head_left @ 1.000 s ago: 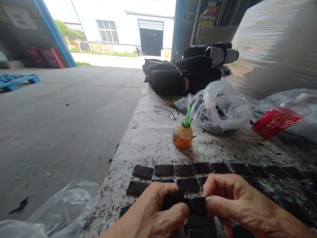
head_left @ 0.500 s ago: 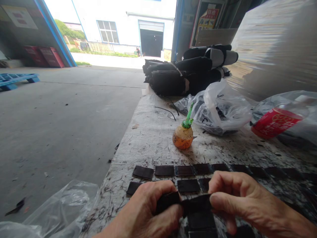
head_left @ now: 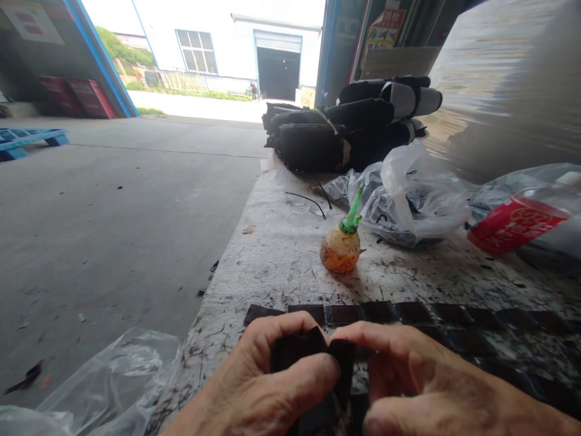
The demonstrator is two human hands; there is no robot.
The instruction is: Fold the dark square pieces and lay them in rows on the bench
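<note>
My left hand (head_left: 276, 381) is closed around a dark, folded black strip (head_left: 297, 348), thumb in front and fingers behind. A bent end of the strip stands up beside the thumb tip. My right hand (head_left: 417, 381) is close by on the right; its index fingertip reaches the upper edge of that bent end, while the thumb is spread well below. The other right fingers curl and are partly hidden. Under and beyond the hands, flat black rectangular pieces (head_left: 345, 314) lie in rows on the pale, debris-strewn table cover (head_left: 254, 254).
A round orange bottle with a green spout (head_left: 340, 249) stands beyond the rows. Behind it are a clear plastic bag (head_left: 408, 206), a red-labelled bottle (head_left: 517, 224) lying tilted, and tied black rolls (head_left: 336, 133). Clear plastic sheeting (head_left: 113, 387) hangs at lower left, beside the concrete floor (head_left: 136, 230).
The strip was stretched between both hands; now its right end is bent up by the left thumb. My right hand has moved left and its thumb has parted from the index finger.
</note>
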